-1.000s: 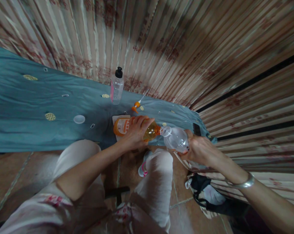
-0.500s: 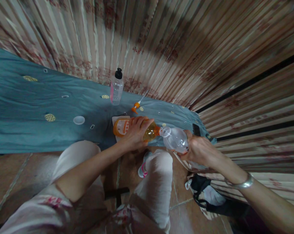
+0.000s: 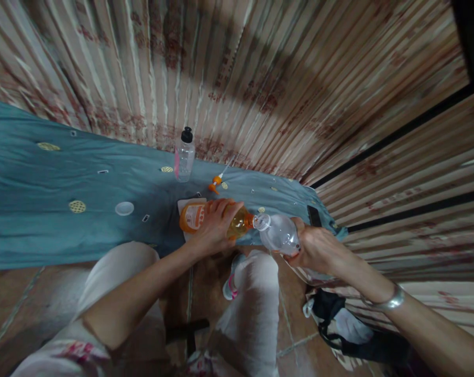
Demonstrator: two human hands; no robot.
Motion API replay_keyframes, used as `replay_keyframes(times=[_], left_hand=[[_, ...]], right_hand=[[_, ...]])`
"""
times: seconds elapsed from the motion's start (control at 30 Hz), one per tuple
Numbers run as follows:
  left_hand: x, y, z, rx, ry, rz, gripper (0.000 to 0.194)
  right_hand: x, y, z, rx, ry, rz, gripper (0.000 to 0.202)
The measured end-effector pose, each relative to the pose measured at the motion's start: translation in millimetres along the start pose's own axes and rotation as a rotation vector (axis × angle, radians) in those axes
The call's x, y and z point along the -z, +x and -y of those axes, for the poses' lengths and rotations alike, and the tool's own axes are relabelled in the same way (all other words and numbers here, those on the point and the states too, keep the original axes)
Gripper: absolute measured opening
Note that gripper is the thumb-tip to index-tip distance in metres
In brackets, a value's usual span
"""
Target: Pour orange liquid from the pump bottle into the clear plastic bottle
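My left hand (image 3: 217, 222) is wrapped round an orange bottle (image 3: 190, 217) with a label, which lies tilted over the blue cloth. Its narrow neck points right and meets the mouth of a clear plastic bottle (image 3: 279, 234). Round the far end of that clear bottle my right hand (image 3: 313, 243) is closed. Behind them, an orange pump head (image 3: 216, 182) with a thin tube rests on the cloth. A clear bottle with a black cap (image 3: 185, 157) stands upright further back. To the left lies a round whitish lid (image 3: 124, 208).
The blue patterned cloth (image 3: 91, 183) runs along a pleated curtain (image 3: 221, 78). A dark flat object (image 3: 314, 215) lies behind my right hand. On the tiled floor at the lower right is a black and white bag (image 3: 346, 324).
The whole view has shifted, so the scene sits slightly lower in the picture. Both hands keep their holds, and the two bottles remain mouth to mouth.
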State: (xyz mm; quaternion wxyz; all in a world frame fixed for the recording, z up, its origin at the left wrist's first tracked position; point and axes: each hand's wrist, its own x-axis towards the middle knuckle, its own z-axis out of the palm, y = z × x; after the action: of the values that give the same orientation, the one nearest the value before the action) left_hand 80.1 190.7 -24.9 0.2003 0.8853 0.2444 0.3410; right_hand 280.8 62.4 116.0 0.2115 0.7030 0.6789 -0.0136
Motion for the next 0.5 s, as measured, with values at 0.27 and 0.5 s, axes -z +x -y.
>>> replay_keyframes(times=[0.27,0.5], left_hand=[[-1.1,-0.6,0.8,0.016,-0.006,0.009,0.085],[-1.7,-0.3,1.1,0.008,-0.009,0.013,0.083]], right_hand=[[-5.3,-0.8,-3.9,0.018,0.018,-0.046,0.048],[-4.5,0.0,-2.4,-0.009,0.002,-0.036,0.043]])
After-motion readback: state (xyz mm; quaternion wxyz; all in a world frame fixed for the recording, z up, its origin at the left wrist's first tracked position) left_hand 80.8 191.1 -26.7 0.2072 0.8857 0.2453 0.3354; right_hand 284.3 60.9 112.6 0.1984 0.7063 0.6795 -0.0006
